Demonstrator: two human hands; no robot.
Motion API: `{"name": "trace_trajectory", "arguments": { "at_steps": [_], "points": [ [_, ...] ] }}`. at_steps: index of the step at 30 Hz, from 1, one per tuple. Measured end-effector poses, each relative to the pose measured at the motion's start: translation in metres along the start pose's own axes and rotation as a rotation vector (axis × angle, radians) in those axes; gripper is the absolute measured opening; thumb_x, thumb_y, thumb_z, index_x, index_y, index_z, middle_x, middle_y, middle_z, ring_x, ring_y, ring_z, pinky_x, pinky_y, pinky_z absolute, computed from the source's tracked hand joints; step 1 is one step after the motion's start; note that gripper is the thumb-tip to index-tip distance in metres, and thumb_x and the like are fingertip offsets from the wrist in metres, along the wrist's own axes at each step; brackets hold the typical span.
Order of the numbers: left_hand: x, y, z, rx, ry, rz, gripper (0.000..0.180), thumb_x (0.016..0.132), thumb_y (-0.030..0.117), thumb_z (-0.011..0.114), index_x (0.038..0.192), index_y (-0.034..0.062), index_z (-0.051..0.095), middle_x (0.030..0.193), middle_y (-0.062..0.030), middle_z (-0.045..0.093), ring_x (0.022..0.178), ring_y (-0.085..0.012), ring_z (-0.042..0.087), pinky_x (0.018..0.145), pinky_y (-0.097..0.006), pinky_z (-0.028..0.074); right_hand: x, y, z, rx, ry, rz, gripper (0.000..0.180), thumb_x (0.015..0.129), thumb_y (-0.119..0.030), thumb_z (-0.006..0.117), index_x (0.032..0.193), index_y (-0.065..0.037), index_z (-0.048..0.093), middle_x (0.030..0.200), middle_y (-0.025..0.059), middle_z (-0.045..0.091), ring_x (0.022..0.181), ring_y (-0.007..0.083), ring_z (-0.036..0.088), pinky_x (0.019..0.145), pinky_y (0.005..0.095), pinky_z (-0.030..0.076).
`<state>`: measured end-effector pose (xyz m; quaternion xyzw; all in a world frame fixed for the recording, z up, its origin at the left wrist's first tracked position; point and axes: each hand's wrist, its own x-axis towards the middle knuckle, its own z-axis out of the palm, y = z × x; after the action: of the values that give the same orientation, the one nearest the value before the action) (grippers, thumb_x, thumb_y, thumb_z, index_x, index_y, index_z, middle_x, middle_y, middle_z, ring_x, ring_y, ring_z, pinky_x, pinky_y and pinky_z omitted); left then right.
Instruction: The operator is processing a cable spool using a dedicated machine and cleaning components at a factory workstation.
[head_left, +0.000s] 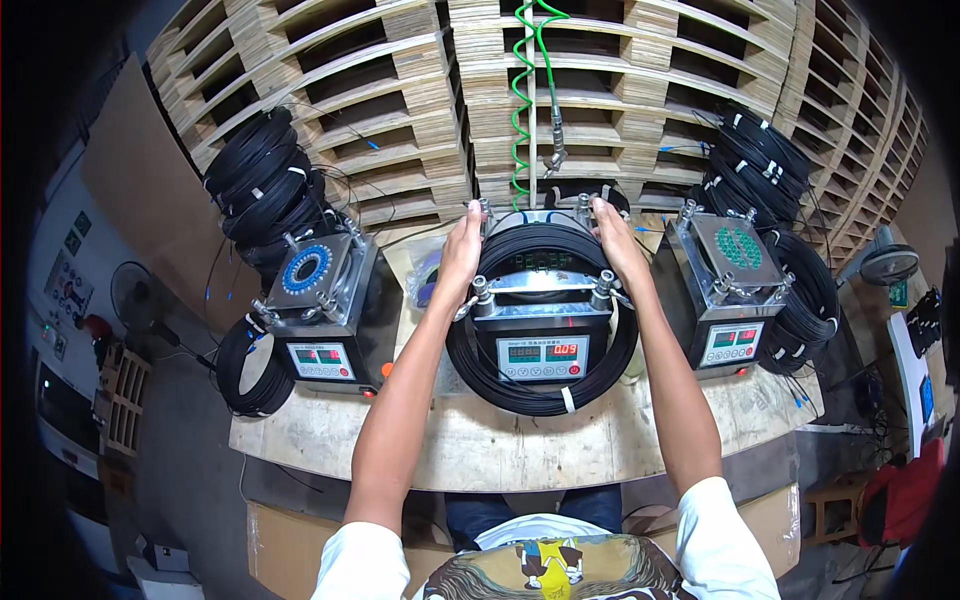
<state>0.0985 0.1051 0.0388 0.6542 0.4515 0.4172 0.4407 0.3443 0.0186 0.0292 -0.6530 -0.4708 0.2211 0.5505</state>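
A polishing machine [485, 345] with a lit red and green display stands in the middle of the bench. A large coil of black cable [500, 399] rests over and around it, bound with white ties. My left hand [462, 248] reaches to the machine's back left corner, its fingertips at a metal corner clamp [485, 207]. Opposite it, my right hand [616, 242] is at the back right corner clamp [584, 203]. Both hands appear closed on these clamps, their outer fingers partly hidden. Two front clamps [481, 290] stand untouched between my forearms.
Similar machines stand left [320, 322] and right [727, 310], one topped with a blue ring, the other with green parts. Black cable coils [262, 190] pile behind them. Wooden pallets [370, 75] rise at the back; a green spiral air hose [520, 110] hangs there. The wooden bench [560, 450] curves before me.
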Motion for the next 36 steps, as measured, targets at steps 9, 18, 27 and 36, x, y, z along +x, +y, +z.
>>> {"name": "trace_trajectory", "arguments": {
  "at_steps": [9, 18, 27, 36],
  "points": [
    [0.003, -0.003, -0.004, 0.020, -0.038, 0.050, 0.076, 0.102, 0.063, 0.036, 0.131, -0.0032, 0.059, 0.116, -0.0186, 0.066, 0.101, -0.0255, 0.061, 0.094, -0.036, 0.045, 0.000, 0.000, -0.004, -0.049, -0.042, -0.040, 0.075, 0.102, -0.063, 0.032, 0.139, 0.000, 0.052, 0.118, 0.0189, 0.065, 0.092, 0.0268, 0.063, 0.093, 0.0369, 0.047],
    [0.001, -0.005, 0.000, 0.001, -0.029, 0.040, 0.076, 0.104, 0.062, 0.030, 0.134, -0.0016, 0.058, 0.136, -0.0242, 0.058, 0.125, -0.0319, 0.056, 0.107, -0.038, 0.038, 0.006, 0.012, -0.005, -0.056, -0.002, -0.031, 0.075, 0.103, -0.062, 0.029, 0.139, -0.001, 0.052, 0.139, 0.0237, 0.056, 0.136, 0.0376, 0.048, 0.110, 0.0391, 0.036],
    [-0.011, 0.011, 0.000, -0.069, -0.009, 0.014, 0.083, 0.103, 0.065, 0.029, 0.141, -0.0055, 0.050, 0.140, -0.0207, 0.056, 0.119, -0.0284, 0.058, 0.101, -0.036, 0.043, -0.003, -0.004, -0.013, 0.087, -0.158, 0.026, 0.078, 0.101, -0.066, 0.034, 0.149, -0.006, 0.046, 0.152, 0.0125, 0.047, 0.138, 0.0253, 0.045, 0.111, 0.0399, 0.038],
    [-0.009, 0.011, 0.000, 0.003, -0.035, -0.003, 0.086, 0.101, 0.070, 0.024, 0.137, -0.0009, 0.056, 0.140, -0.0226, 0.056, 0.123, -0.0324, 0.057, 0.106, -0.039, 0.041, 0.003, 0.011, -0.009, 0.033, -0.103, -0.037, 0.085, 0.099, -0.072, 0.031, 0.148, -0.004, 0.046, 0.148, 0.0138, 0.049, 0.124, 0.0266, 0.053, 0.107, 0.0368, 0.039]
  ]
}}
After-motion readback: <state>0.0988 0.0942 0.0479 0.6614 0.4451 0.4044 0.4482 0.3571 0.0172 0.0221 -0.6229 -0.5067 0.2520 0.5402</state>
